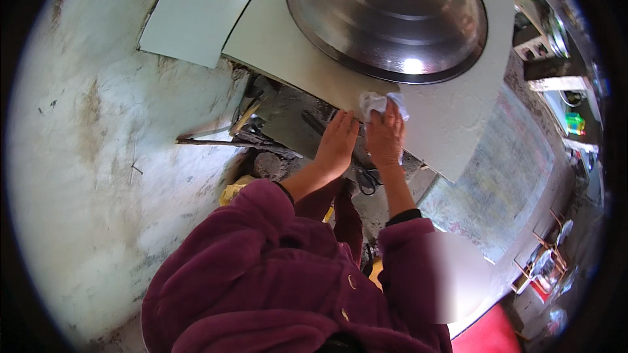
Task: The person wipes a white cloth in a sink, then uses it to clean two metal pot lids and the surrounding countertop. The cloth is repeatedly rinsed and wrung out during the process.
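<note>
My right hand (386, 137) presses a crumpled white cloth (374, 102) onto the pale stove top (441, 117), near its front edge. Some of the cloth also shows below the palm. My left hand (337, 143) is stretched out flat at that same edge, to the left of the right one, and holds nothing; whether its fingertips touch the edge is hard to tell. Just beyond the cloth lies a large domed metal lid (373, 34) with a dark handle on top.
A stained wall (98, 157) rises on the left. Sticks of wood (235, 143) and a dark gap lie below the stove's edge. On the right are a worn grey board (495, 176), shelves with bowls (557, 34), and a wire rack (544, 260). Something red (490, 333) is at the lower right.
</note>
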`<action>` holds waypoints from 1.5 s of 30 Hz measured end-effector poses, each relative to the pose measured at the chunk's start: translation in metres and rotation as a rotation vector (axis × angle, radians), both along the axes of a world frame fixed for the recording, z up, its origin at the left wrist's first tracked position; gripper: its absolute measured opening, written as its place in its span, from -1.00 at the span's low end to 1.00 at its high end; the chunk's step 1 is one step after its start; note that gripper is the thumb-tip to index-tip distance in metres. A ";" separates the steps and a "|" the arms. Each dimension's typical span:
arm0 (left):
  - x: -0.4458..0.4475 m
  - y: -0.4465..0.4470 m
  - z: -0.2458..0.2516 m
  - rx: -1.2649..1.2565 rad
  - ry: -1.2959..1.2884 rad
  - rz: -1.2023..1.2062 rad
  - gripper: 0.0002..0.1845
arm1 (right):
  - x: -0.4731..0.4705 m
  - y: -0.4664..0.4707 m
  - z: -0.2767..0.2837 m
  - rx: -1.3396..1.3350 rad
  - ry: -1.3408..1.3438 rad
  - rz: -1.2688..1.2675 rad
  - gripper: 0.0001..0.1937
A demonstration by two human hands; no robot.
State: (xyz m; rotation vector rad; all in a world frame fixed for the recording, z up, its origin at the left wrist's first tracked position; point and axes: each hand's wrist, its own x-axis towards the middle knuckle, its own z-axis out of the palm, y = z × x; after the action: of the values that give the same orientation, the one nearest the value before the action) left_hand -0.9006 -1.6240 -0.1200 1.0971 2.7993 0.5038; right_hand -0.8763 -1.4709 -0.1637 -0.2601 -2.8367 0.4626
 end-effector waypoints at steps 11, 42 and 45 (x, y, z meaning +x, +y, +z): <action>0.056 -0.065 -0.004 0.039 -0.259 -0.144 -0.50 | 0.029 0.257 -0.038 0.235 -0.268 -0.316 -0.60; -0.237 -0.145 0.034 1.234 -0.818 1.043 -0.58 | -0.248 -0.138 0.099 -0.519 -0.070 0.192 -0.72; -0.286 -0.160 0.022 0.524 0.060 0.874 -0.59 | -0.325 -0.168 0.084 -0.214 -0.075 0.270 -0.57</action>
State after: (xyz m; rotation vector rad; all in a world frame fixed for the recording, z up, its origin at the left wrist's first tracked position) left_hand -1.1871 -1.7842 -0.0978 -0.1863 3.1594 1.3292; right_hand -1.2015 -1.6385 -0.0797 0.0711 -2.9082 0.8300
